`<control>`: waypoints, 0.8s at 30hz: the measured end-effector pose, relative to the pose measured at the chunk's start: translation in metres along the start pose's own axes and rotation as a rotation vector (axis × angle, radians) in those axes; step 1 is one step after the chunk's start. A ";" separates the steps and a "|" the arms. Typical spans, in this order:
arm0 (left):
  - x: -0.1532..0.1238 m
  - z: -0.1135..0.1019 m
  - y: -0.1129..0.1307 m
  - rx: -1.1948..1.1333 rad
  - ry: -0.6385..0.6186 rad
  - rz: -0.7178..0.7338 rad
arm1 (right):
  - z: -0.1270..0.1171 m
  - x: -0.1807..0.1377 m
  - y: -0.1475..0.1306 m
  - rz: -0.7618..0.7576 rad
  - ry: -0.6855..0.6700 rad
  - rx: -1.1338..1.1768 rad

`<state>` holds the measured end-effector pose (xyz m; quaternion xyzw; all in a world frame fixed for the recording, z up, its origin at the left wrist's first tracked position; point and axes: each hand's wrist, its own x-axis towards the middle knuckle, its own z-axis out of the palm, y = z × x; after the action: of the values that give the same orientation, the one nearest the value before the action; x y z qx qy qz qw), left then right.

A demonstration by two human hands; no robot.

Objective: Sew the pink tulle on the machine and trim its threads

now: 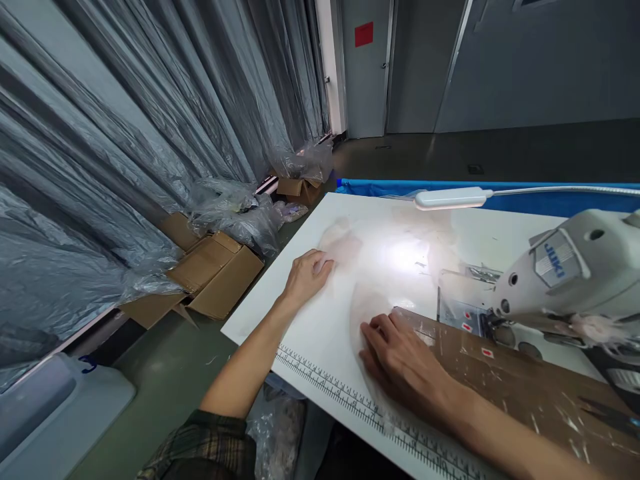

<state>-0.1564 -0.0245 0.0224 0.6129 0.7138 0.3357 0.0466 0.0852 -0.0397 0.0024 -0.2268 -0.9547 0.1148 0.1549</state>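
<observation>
Thin, sheer pale fabric lies over the white sewing table, and its outline is hard to make out under the bright light. At its left edge, my left hand is closed, thumb against fingers, on a bit of the fabric. My right hand rests nearer the front edge, its fingers curled down onto a rounded part of the sheer fabric. Its fingertips are partly hidden. Right of it stands a white sewing machine marked JUKI, its needle area apart from both hands.
A brown board covers the table's right front, with dark scissors on it. A printed ruler runs along the front edge. A white lamp hangs over the back. Cardboard boxes and plastic wrap lie on the floor left.
</observation>
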 end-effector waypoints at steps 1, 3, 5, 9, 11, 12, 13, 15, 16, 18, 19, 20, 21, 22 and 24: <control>0.001 -0.002 0.000 -0.037 0.035 -0.013 | 0.003 0.009 0.002 0.016 0.015 0.022; 0.002 -0.005 0.003 -0.093 0.067 -0.018 | 0.010 0.030 0.008 0.050 0.063 0.073; 0.000 -0.008 0.007 -0.123 0.055 0.001 | 0.014 0.052 0.015 0.074 0.138 0.118; -0.007 -0.010 0.017 -0.237 -0.070 0.077 | 0.013 0.069 0.025 0.099 0.232 0.204; -0.009 -0.010 0.018 -0.293 -0.106 0.090 | 0.009 0.058 0.027 0.099 0.254 0.209; -0.010 -0.010 0.017 -0.301 -0.084 0.078 | 0.006 0.048 0.028 0.101 0.261 0.200; -0.009 -0.010 0.015 -0.297 -0.032 0.052 | 0.003 0.038 0.029 0.108 0.262 0.188; -0.004 -0.010 0.007 -0.266 0.125 -0.024 | -0.002 0.018 0.034 0.125 0.254 0.151; 0.000 -0.010 0.002 -0.245 0.202 -0.066 | -0.004 0.010 0.037 0.130 0.255 0.123; 0.009 -0.010 -0.010 -0.225 0.308 -0.158 | -0.006 -0.002 0.045 0.135 0.272 0.051; 0.014 -0.010 -0.016 -0.226 0.332 -0.203 | -0.006 -0.005 0.050 0.135 0.280 0.015; 0.019 -0.009 -0.022 -0.232 0.341 -0.248 | -0.005 -0.007 0.054 0.136 0.282 -0.019; 0.023 -0.007 -0.028 -0.236 0.342 -0.283 | -0.004 -0.008 0.058 0.140 0.279 -0.049; 0.027 -0.004 -0.034 -0.238 0.338 -0.311 | -0.003 -0.008 0.062 0.144 0.274 -0.073; 0.030 0.002 -0.041 -0.236 0.324 -0.341 | 0.001 -0.009 0.068 0.151 0.265 -0.108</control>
<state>-0.1977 0.0023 0.0090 0.4124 0.7607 0.4978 0.0589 0.1192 0.0147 -0.0206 -0.3192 -0.9108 0.0438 0.2581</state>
